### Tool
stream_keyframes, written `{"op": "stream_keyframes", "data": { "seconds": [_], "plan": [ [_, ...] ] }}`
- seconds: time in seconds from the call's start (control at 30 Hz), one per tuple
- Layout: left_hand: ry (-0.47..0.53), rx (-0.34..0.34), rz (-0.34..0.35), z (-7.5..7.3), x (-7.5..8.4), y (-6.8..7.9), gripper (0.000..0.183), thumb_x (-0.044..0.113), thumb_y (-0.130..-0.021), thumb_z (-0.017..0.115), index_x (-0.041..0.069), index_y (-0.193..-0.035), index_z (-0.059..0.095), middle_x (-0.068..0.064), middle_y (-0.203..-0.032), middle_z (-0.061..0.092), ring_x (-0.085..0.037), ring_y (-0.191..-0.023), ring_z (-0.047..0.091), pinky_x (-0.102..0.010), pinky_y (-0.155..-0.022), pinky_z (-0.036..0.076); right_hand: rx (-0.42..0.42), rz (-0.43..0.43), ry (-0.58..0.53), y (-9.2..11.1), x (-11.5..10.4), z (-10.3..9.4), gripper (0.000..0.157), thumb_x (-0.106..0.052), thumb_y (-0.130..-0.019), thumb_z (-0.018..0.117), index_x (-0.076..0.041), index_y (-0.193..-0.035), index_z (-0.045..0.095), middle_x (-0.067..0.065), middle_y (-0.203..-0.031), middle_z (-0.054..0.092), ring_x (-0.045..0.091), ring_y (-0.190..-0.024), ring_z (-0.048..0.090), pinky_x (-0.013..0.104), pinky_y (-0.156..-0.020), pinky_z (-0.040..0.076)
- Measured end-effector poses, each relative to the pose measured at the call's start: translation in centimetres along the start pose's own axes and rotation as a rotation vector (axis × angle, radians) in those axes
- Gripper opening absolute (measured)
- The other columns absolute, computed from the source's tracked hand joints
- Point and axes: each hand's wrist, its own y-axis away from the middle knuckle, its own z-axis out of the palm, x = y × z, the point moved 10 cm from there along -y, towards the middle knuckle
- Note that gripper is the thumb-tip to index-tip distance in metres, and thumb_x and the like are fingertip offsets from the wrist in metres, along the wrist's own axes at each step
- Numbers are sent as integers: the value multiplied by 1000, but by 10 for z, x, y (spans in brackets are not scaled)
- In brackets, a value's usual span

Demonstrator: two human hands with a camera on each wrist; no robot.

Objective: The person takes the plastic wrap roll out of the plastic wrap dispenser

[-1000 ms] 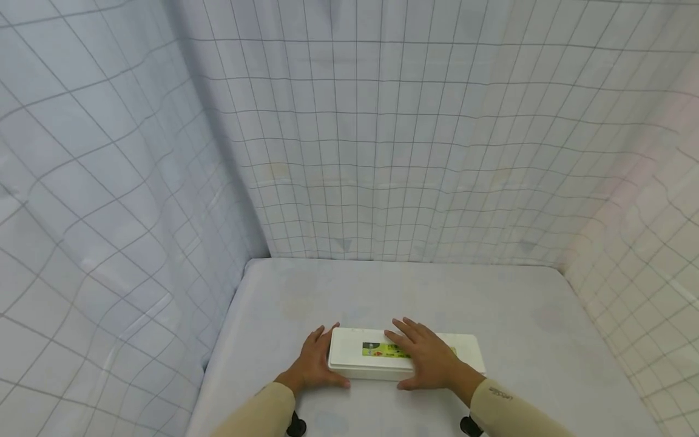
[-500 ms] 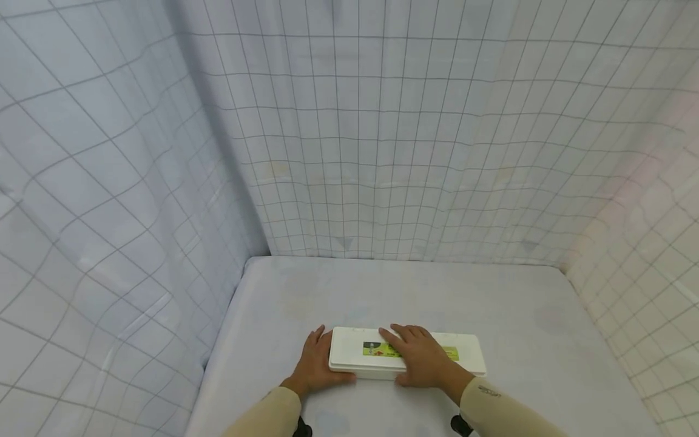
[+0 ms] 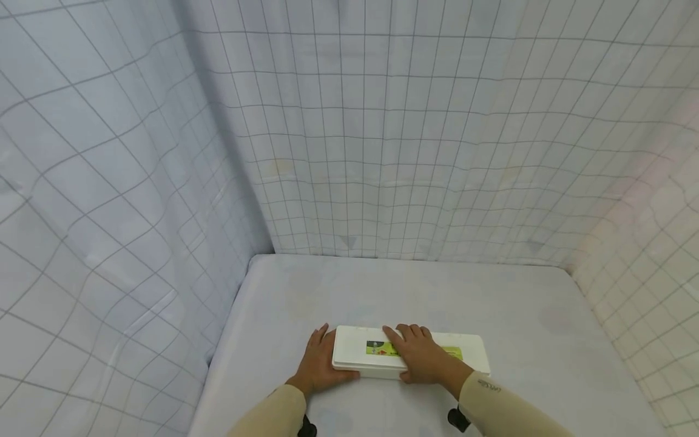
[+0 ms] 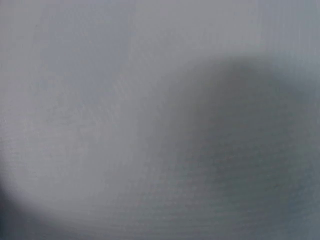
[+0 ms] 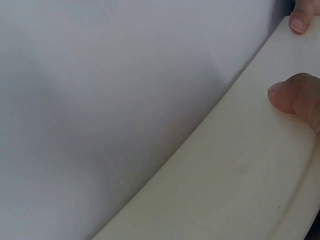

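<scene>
A long white lidded box with a yellow-green label lies crosswise on the white table, its lid on. At its left end my left hand grips it, the thumb along the front side and the fingers beyond the end. Over the middle, my right hand holds the box across its width, with the thumb at the front side and fingers bent over the top, covering part of the label. The right wrist view shows the right thumb pressed on the box's plain side. Only blurred pale cloth shows in the left wrist view.
A white cloth covers the table. White grid-patterned curtains hang behind it and along both sides. Dark wrist devices sit under the beige sleeves.
My left thumb has slid right along the box's front side. The right fingers, spread before, have drawn together and bent over the lid. The box stays in place.
</scene>
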Motion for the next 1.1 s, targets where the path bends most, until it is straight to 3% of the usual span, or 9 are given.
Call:
{"op": "stream_keyframes", "data": {
  "seconds": [0.47,0.77,1.1],
  "plan": [
    [-1,51,47,-3,0,-3,102,78,-67,77,22,-147,48,2,-147,58,-39,-150,35,-63,-124,25,-44,-45,-58,-2,-6,-23,95,-31,-76,87,-12,-152,34,15,-141,51,34,-125,52,57,-105,47],
    [36,32,12,-2,-1,-2,104,76,-67,78,20,-148,48,0,-148,57,-39,-152,33,-62,-126,21,-66,-33,-33,-6,-1,-19,99,-33,-72,87,-14,-153,34,13,-140,52,33,-123,53,56,-106,47],
    [24,36,6,-2,-2,2,106,80,-66,76,21,-149,46,2,-150,56,-37,-152,32,-62,-126,21,-124,-3,-87,-10,3,-17,103,-32,-68,86,-15,-155,33,11,-140,53,31,-125,52,56,-109,47]
  ]
}}
